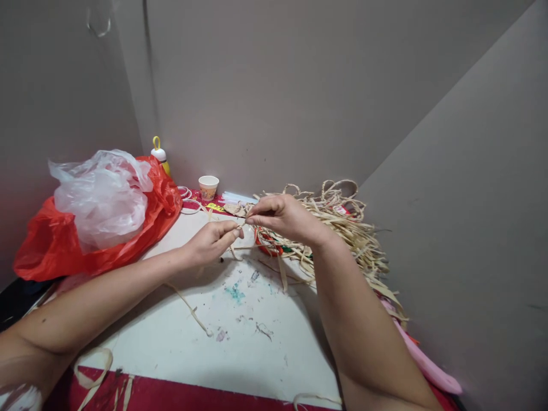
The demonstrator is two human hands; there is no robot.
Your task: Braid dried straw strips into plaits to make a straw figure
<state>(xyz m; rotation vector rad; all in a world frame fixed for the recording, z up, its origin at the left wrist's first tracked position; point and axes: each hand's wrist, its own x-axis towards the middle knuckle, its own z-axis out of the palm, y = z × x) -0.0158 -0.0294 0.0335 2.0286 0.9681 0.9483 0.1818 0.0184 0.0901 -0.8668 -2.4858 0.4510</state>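
Note:
My left hand [210, 242] is closed in a pinch on a thin straw strand [242, 224] above the white board [274, 342]. Just right of it, my right hand [286, 217] pinches the same strand, its fingertips almost meeting those of the left. Fingers cover most of the strand between them. Behind and to the right of my right hand spreads a large heap of dry straw strips [359, 234]. A loose straw piece [190, 308] lies on the board below my left forearm.
At the left lies a red plastic bag [38, 245] with a clear plastic bag [103, 200] on it. A yellow-and-white bottle [158, 154] and a paper cup [208, 187] stand by the back wall. Something pink and long [432, 368] lies at the right edge. Grey walls enclose the table.

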